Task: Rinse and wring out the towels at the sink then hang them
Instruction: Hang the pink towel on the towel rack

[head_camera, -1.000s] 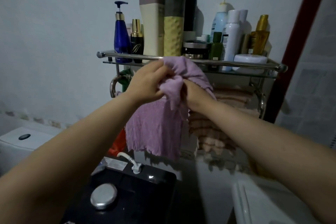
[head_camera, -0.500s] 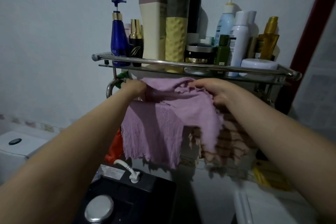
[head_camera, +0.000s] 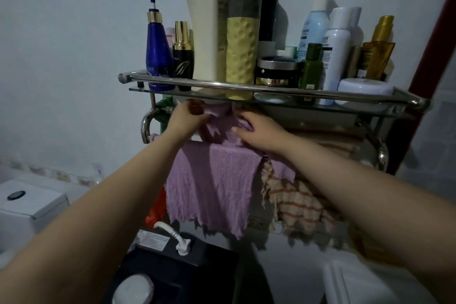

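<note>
A purple towel [head_camera: 212,187] hangs over the lower rail of a metal wall rack [head_camera: 145,128], its front half draping down with a ragged hem. My left hand [head_camera: 187,118] grips the towel's bunched upper edge just under the glass shelf. My right hand [head_camera: 256,133] lies on the towel's top fold at the rail, fingers curled into the cloth. Beside it on the right hangs a beige towel with orange stripes [head_camera: 298,202]. The back half of the purple towel is hidden behind the rail.
The glass shelf [head_camera: 271,90] above carries several bottles and jars close over my hands. A green item [head_camera: 165,106] hangs at the rack's left end. Below stand a black appliance [head_camera: 177,276] with a white hose, a toilet tank [head_camera: 27,205] at left, and a white surface at right.
The towel went from bunched at the shelf's front bar to spread over the lower rail. Both hands moved down and in, behind the rail under the shelf.
</note>
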The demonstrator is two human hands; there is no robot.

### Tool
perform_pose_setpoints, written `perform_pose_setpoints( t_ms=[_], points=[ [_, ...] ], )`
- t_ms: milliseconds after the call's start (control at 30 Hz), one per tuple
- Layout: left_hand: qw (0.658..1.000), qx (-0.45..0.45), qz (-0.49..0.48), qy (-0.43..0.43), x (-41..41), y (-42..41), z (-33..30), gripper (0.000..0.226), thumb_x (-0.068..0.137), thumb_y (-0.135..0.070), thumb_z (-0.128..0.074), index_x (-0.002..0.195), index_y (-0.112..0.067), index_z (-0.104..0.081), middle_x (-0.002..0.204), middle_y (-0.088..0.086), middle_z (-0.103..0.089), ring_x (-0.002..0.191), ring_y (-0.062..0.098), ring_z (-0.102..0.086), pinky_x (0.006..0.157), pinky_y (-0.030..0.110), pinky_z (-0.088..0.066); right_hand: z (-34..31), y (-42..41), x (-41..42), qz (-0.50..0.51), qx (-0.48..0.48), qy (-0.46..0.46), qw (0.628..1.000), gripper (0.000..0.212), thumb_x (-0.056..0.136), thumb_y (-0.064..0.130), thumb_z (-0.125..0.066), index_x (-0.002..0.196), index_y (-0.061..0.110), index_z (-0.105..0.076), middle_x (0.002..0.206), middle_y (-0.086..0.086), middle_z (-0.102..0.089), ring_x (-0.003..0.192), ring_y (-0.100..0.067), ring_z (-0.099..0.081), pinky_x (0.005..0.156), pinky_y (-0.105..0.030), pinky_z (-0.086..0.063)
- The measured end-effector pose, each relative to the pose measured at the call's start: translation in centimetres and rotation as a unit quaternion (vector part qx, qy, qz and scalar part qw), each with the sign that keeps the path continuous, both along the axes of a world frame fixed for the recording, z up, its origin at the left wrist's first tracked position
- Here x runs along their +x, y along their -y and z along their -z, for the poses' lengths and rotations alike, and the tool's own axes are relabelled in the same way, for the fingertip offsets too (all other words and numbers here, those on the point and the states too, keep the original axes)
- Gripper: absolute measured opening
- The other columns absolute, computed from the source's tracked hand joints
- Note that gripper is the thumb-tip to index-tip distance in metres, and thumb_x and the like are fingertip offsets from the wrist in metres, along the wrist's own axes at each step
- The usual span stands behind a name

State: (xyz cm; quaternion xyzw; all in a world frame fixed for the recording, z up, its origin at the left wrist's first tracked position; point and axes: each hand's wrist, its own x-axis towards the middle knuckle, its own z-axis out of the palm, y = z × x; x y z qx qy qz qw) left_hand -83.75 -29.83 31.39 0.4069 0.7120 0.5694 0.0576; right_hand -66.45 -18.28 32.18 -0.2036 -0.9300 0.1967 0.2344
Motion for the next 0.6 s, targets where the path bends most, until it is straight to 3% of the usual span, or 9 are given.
perform_pose_setpoints(
  t_ms=[33, 100, 200, 267, 333, 400, 500, 600],
  points=[
    [0.997, -0.028, 0.000, -0.066, 0.1, 0.0, 0.3, 0.041, 0.085, -0.017, -0.068, 0.123, -0.013, -0.054, 0.112, 0.006, -0.066, 0.101, 0.021, -0.063, 0.091, 0.038, -0.052, -0.4, 0.0, -0.3, 0.018, 0.084, 0.057, 0.995, 0.053, 0.093, 0.044, -0.051, 0.138, 0.017, -0.042, 0.138, -0.009, -0.051, 0.123, -0.028, -0.051, 0.099, -0.036, -0.043],
    [0.974, -0.076, -0.009, -0.212, 0.2, 0.0, 0.8, 0.047, 0.089, -0.026, -0.063, 0.130, -0.013, -0.044, 0.116, 0.008, -0.065, 0.102, 0.026, -0.062, 0.090, 0.040, -0.051, -1.2, -0.2, -1.1, 0.035, 0.128, 0.126, 0.983, 0.054, 0.098, 0.043, -0.040, 0.143, 0.015, -0.033, 0.143, -0.014, -0.044, 0.126, -0.031, -0.046, 0.097, -0.035, -0.038],
    [0.924, -0.124, -0.019, -0.361, -0.1, -0.4, 1.0, 0.045, 0.093, -0.037, -0.054, 0.127, -0.011, -0.042, 0.107, 0.016, -0.066, 0.096, 0.035, -0.062, 0.084, 0.041, -0.048, -1.9, -0.7, -2.6, 0.049, 0.047, 0.166, 0.984, 0.045, 0.103, 0.035, -0.028, 0.133, 0.006, -0.046, 0.133, -0.018, -0.051, 0.112, -0.030, -0.052, 0.086, -0.030, -0.036],
    [0.885, -0.183, -0.057, -0.425, -0.6, -0.7, 0.7, 0.046, 0.096, -0.049, -0.043, 0.127, -0.016, -0.045, 0.116, 0.015, -0.063, 0.105, 0.034, -0.058, 0.092, 0.043, -0.041, -2.3, -1.4, -3.3, 0.069, -0.035, 0.135, 0.988, 0.048, 0.102, 0.042, -0.030, 0.132, 0.011, -0.050, 0.134, -0.014, -0.052, 0.111, -0.029, -0.053, 0.084, -0.029, -0.036],
    [0.857, -0.254, -0.089, -0.439, -0.9, -1.1, 0.4, 0.054, 0.096, -0.056, -0.031, 0.135, -0.022, -0.044, 0.136, 0.013, -0.052, 0.122, 0.034, -0.047, 0.101, 0.048, -0.032, -2.6, -1.8, -3.8, 0.085, -0.047, 0.119, 0.988, 0.058, 0.097, 0.054, -0.032, 0.137, 0.015, -0.046, 0.142, -0.013, -0.046, 0.122, -0.028, -0.049, 0.094, -0.033, -0.036],
    [0.861, -0.267, -0.103, -0.420, -1.0, -1.5, 0.3, 0.054, 0.097, -0.055, -0.027, 0.140, -0.025, -0.041, 0.143, 0.012, -0.044, 0.129, 0.035, -0.038, 0.105, 0.051, -0.027, -2.7, -1.6, -4.0, 0.093, -0.019, 0.124, 0.988, 0.066, 0.094, 0.062, -0.028, 0.140, 0.017, -0.043, 0.145, -0.013, -0.043, 0.125, -0.028, -0.046, 0.101, -0.034, -0.032],
    [0.886, -0.253, -0.120, -0.370, -1.3, -2.0, 0.1, 0.051, 0.097, -0.053, -0.029, 0.134, -0.021, -0.043, 0.139, 0.013, -0.047, 0.129, 0.035, -0.039, 0.106, 0.054, -0.026, -2.6, -0.9, -3.1, 0.102, 0.024, 0.135, 0.985, 0.056, 0.097, 0.055, -0.032, 0.134, 0.016, -0.048, 0.137, -0.011, -0.050, 0.111, -0.027, -0.052, 0.088, -0.031, -0.036],
    [0.893, -0.246, -0.111, -0.361, -1.6, -1.9, 0.2, 0.046, 0.096, -0.045, -0.040, 0.130, -0.014, -0.045, 0.135, 0.017, -0.046, 0.123, 0.040, -0.041, 0.101, 0.051, -0.034, -2.3, 0.4, -0.6, 0.151, 0.148, 0.154, 0.965, 0.044, 0.095, 0.049, -0.042, 0.121, 0.015, -0.054, 0.121, -0.009, -0.058, 0.099, -0.026, -0.055, 0.074, -0.030, -0.038]
  ],
)
